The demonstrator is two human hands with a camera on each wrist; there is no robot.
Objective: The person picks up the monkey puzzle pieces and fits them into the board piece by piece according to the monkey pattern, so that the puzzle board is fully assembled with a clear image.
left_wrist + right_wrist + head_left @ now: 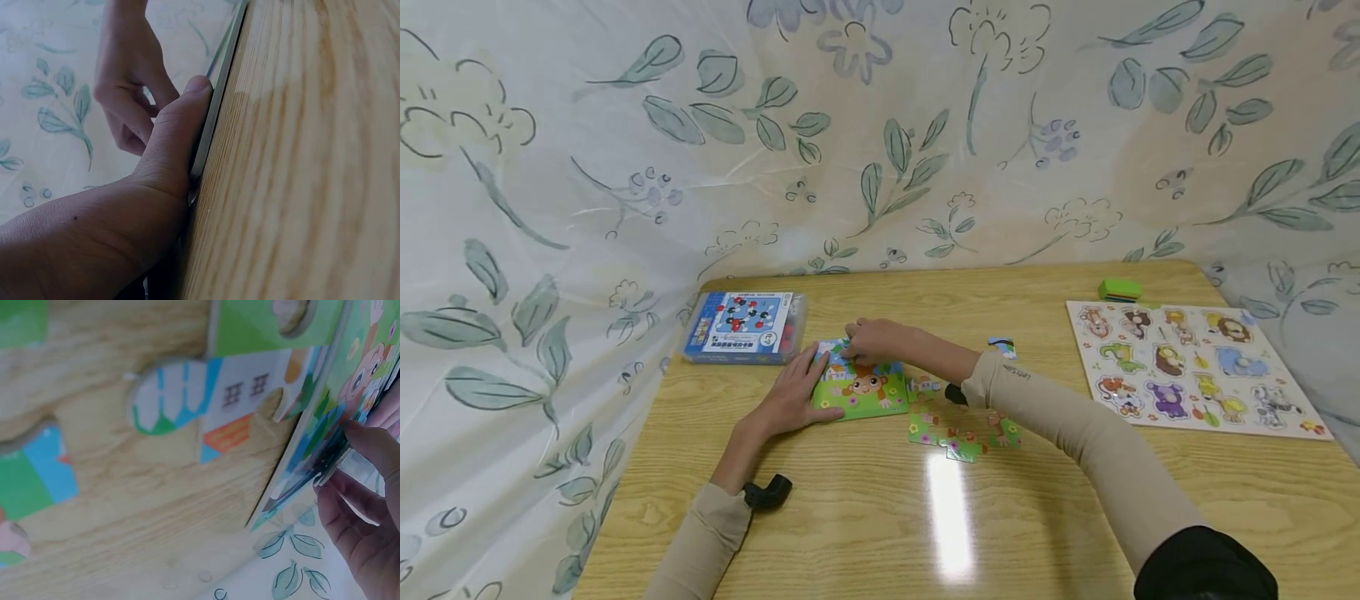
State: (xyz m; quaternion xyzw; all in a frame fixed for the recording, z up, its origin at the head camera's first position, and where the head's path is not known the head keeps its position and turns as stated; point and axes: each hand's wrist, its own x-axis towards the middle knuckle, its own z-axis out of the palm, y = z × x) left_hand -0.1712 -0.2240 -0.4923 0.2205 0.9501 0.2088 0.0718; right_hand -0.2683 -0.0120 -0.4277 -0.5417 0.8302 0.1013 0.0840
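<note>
A puzzle board (868, 402) with a cartoon monkey on green grass lies on the table before me. My left hand (790, 393) rests at its left side, fingers extended along the upper left and thumb by the lower edge; in the left wrist view the thumb (181, 119) lies along the board's rim. Over the board's top edge, my right hand (877, 342) pinches a thin puzzle piece (323, 477) between thumb and fingertips, its picture mostly hidden. Just right of the board lie several loose puzzle pieces (964, 451), including one with a house (240, 387).
At the back left is a clear plastic box (745, 325) with a molecule picture on its lid. A white animal puzzle board (1195, 367) lies at the right, a green block (1120, 289) behind it. One blue-and-white piece (1002, 347) sits apart. A patterned curtain (880, 183) hangs behind the table.
</note>
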